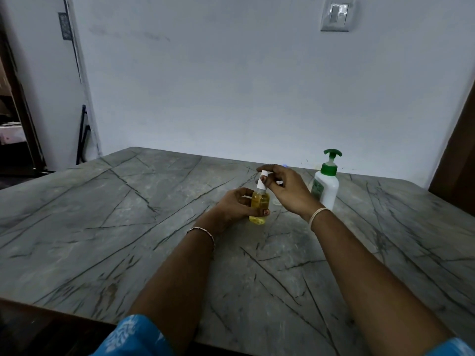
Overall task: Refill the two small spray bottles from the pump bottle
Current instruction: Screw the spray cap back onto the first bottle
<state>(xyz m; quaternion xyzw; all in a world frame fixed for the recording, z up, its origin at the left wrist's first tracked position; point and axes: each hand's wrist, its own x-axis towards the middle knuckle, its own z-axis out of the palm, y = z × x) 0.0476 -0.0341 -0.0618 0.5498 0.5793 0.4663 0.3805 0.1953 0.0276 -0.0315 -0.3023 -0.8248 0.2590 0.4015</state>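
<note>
We see a grey veined counter (128, 227) against a pale wall (231, 86), a switch plate (337, 14) high on it, and a dark doorway (12, 111) at left.

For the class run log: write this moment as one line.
left hand: grips yellow spray bottle | right hand: on its white spray top | pump bottle: upright, untouched

1. One view only, worn on the person's head, above the desk's (128, 227) near edge.
2. It faces forward and down toward the far edge and wall (231, 86).
3. Forearms sit close; wide-angle.
</note>
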